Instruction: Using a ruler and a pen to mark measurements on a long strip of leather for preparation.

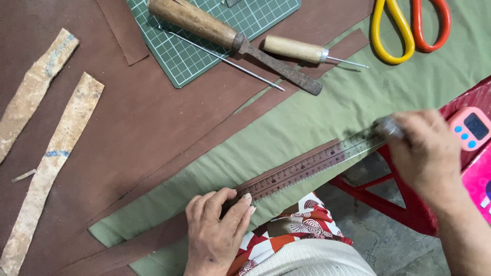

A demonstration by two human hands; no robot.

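L hand (217,230) flat, pinning clear ruler (312,164) on thin, floppy leather strip (169,232); R hand (427,153) pinches a small tool at far end.

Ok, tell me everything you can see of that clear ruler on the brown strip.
The clear plastic ruler is long, flat and see-through, with printed graduations along its edge. It lies slantwise on a narrow brown leather-like strip over the olive-green cloth, its far end rising to the right. The left hand presses its near end down with the fingertips; the right hand covers its far end, holding a small blurred tool against it.
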